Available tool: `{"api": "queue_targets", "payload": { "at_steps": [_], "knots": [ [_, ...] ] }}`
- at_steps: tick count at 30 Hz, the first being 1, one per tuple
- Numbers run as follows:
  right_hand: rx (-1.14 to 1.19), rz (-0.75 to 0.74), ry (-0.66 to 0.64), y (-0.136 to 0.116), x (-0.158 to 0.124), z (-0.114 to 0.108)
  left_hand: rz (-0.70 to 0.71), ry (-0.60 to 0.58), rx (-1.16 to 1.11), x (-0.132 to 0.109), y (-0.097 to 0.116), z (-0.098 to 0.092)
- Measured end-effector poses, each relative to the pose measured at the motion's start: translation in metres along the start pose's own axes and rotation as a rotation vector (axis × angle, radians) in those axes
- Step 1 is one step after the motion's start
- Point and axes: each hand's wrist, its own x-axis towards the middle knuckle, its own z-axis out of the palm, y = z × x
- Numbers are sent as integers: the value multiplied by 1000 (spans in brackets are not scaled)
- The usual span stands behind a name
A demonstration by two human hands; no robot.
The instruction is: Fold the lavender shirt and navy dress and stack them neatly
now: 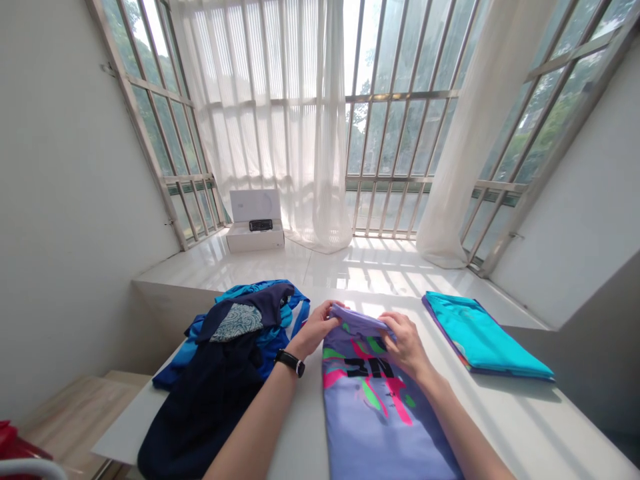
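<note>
A lavender T-shirt (pixel 373 413) with a pink, green and black print lies flat on a white table (pixel 505 427). My left hand (pixel 313 327) and my right hand (pixel 406 345) both grip its far end, which is folded over. A black wristwatch (pixel 291 363) sits on my left wrist. To the left of my left hand is a heap of navy and bright blue clothing (pixel 215 373). Beyond my right hand lies a folded turquoise garment with purple edging (pixel 483 340), apart from the T-shirt.
A white open box (pixel 255 233) holding a black object stands on a glossy white ledge (pixel 360 267), before sheer curtains and barred windows. A red object (pixel 20 447) shows at the lower left corner. Wooden steps (pixel 75 413) lie below the table's left side.
</note>
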Motion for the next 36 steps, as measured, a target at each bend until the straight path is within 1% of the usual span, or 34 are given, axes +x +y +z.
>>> {"api": "queue_targets", "payload": {
  "at_steps": [2,5,6,7,8,10,11,14,15,17,20,23,26,30,32,36],
  "knots": [
    [-42,63,56,1,-1,7,-28,145,108,7,-13,-4],
    [-114,125,123,0,-3,13,6,351,479,14,-28,-9],
    [-126,130,137,-1,-3,13,25,395,616,15,-31,-10],
    [-128,126,142,-3,-3,12,38,414,744,14,-32,-10],
    [-119,119,136,-6,-3,9,45,405,860,13,-32,-9],
    [-82,114,66,-13,-1,1,61,302,1056,7,-30,-3],
    [-58,128,-2,-17,-1,-4,69,231,1135,3,-29,1],
    [-12,199,-276,-28,0,-17,69,42,1298,-10,-32,16],
    [-8,219,-351,-30,0,-20,64,6,1332,-13,-34,21],
    [13,231,-444,-34,0,-25,63,-30,1373,-17,-40,25],
    [127,211,-506,-39,-1,-29,60,-32,1389,-13,-45,22],
    [202,176,-548,-47,-2,-31,38,-24,1395,-5,-41,12],
    [181,133,-551,-53,-5,-28,49,-9,1411,0,-31,4],
    [114,95,-541,-57,-11,-20,151,43,1441,-5,-21,8],
    [92,89,-536,-56,-13,-17,153,20,1455,-10,-21,13],
    [74,90,-565,-54,-13,-13,65,-106,1429,-18,-29,18]
  ]
}}
